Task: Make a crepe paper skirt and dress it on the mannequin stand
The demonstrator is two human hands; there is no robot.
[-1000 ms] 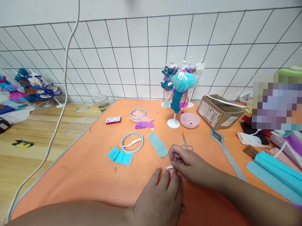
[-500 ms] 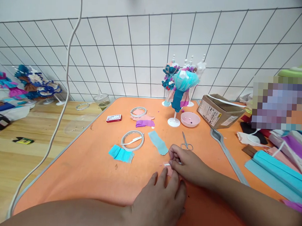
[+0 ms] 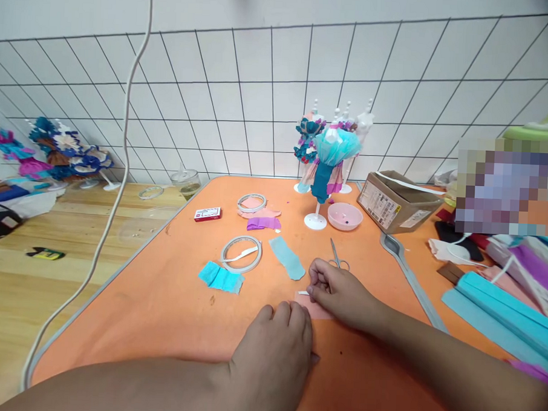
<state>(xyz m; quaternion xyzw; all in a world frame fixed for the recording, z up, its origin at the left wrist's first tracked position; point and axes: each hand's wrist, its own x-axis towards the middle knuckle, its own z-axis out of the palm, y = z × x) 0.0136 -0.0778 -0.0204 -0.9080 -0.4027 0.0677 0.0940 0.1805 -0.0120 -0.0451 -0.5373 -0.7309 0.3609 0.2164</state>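
A small piece of pink crepe paper (image 3: 320, 312) lies on the orange table mat, partly covered by my hands. Along its far edge runs a short white strip of tape (image 3: 303, 293). My right hand (image 3: 338, 293) is closed in a pinch at the strip's right end. My left hand (image 3: 272, 351) rests at the paper's near left side with its fingers curled under, so what they hold, if anything, is hidden. Just beyond the right hand lie small scissors (image 3: 339, 261). A pale blue crepe strip (image 3: 287, 259) is to the left of them.
Left of my hands are a tape roll (image 3: 225, 261) and a bright blue crepe piece (image 3: 220, 278). Farther back are a red-white box (image 3: 207, 214), a purple crepe piece (image 3: 263, 223), a dressed stand (image 3: 321, 183), a pink bowl (image 3: 345, 216) and a cardboard box (image 3: 394, 201).
My left hand has drawn back slightly left and curled its previously spread fingers, uncovering more pink paper. My right hand stays pinched by the white strip, having shifted slightly.
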